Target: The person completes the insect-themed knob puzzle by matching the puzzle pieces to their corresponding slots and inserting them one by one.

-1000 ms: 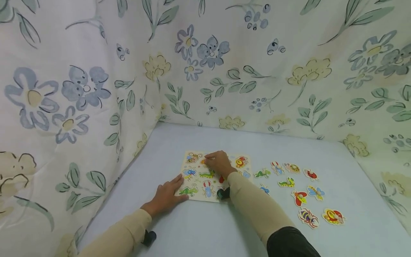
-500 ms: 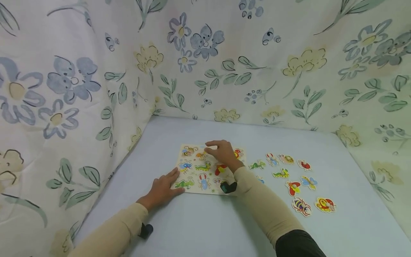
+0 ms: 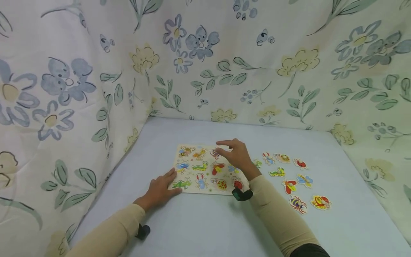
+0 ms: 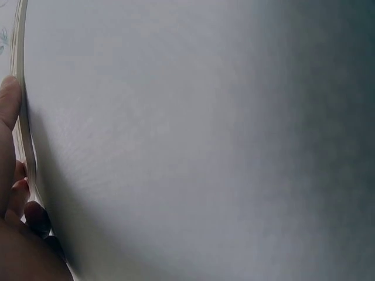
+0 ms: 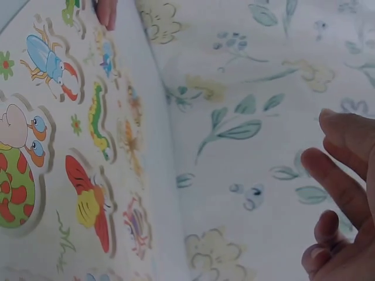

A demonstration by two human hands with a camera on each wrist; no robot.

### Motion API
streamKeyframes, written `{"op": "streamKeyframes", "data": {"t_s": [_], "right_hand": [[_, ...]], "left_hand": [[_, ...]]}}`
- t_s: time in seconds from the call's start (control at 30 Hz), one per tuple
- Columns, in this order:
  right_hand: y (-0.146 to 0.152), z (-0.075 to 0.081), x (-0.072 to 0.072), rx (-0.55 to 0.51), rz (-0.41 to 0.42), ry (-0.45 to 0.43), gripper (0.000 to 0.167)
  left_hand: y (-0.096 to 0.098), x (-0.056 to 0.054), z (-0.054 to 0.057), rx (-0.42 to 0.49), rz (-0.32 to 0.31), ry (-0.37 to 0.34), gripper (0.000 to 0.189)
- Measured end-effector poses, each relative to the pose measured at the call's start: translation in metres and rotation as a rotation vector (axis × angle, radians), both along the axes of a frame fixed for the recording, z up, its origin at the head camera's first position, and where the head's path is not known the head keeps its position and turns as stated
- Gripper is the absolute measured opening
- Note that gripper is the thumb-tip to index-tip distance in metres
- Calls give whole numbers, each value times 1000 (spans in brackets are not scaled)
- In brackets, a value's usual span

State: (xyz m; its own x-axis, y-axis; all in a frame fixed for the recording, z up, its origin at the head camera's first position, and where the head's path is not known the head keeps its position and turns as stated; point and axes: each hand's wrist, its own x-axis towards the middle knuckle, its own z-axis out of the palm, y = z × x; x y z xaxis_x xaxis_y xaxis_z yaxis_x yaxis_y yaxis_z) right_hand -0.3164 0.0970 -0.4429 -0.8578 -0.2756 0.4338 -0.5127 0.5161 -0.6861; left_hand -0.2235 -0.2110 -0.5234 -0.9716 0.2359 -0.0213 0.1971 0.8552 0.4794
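A pale insect puzzle board [image 3: 210,176] lies flat on the table, with pictures of insects in outlined shapes. My left hand [image 3: 158,191] rests against its left edge, thumb near the front corner; the left wrist view catches fingers [image 4: 7,102] along that edge. Over the board's upper right hovers my right hand [image 3: 239,155], thumb and forefinger spread apart with nothing between them. It partly covers the spider picture [image 3: 214,152]. Left of that, the wasp picture [image 3: 199,154] is in full view. The right wrist view has the bent fingers [image 5: 337,178] away from the board.
Several loose insect pieces lie right of the board, among them a beetle [image 3: 268,158], a snail [image 3: 282,158], a caterpillar [image 3: 277,172], a ladybird [image 3: 300,164] and a spider [image 3: 298,205]. A floral cloth [image 3: 224,92] hangs behind the white table [image 3: 199,228].
My right hand has lifted off the wasp picture and moved right toward the spider picture, its thumb and forefinger spreading. My left hand stays at the board's edge. The head view has shifted slightly.
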Motion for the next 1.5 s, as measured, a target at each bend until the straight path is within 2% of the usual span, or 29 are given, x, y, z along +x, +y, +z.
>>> {"op": "streamKeyframes", "data": {"t_s": [0.23, 0.47, 0.7, 0.9, 1.13, 1.3, 1.5], "right_hand": [[22, 16, 28, -81, 15, 48, 27], [46, 18, 51, -84, -20, 45, 27], [79, 13, 74, -90, -87, 81, 27], [108, 7, 93, -126, -139, 62, 28], [123, 25, 130, -161, -225, 9, 26], [146, 12, 143, -183, -326, -20, 27], [180, -17, 143, -152, -479, -91, 29]], "left_hand": [[-1, 0, -2, 4, 1, 4, 82], [-1, -2, -6, 1, -1, 12, 83], [-1, -1, -7, 10, -7, 16, 82], [-1, -1, -6, 3, -10, 28, 82], [-1, 0, -7, -6, -12, 12, 82], [0, -1, -7, -1, -22, 16, 82], [0, -1, -7, -9, -32, 29, 82]]}}
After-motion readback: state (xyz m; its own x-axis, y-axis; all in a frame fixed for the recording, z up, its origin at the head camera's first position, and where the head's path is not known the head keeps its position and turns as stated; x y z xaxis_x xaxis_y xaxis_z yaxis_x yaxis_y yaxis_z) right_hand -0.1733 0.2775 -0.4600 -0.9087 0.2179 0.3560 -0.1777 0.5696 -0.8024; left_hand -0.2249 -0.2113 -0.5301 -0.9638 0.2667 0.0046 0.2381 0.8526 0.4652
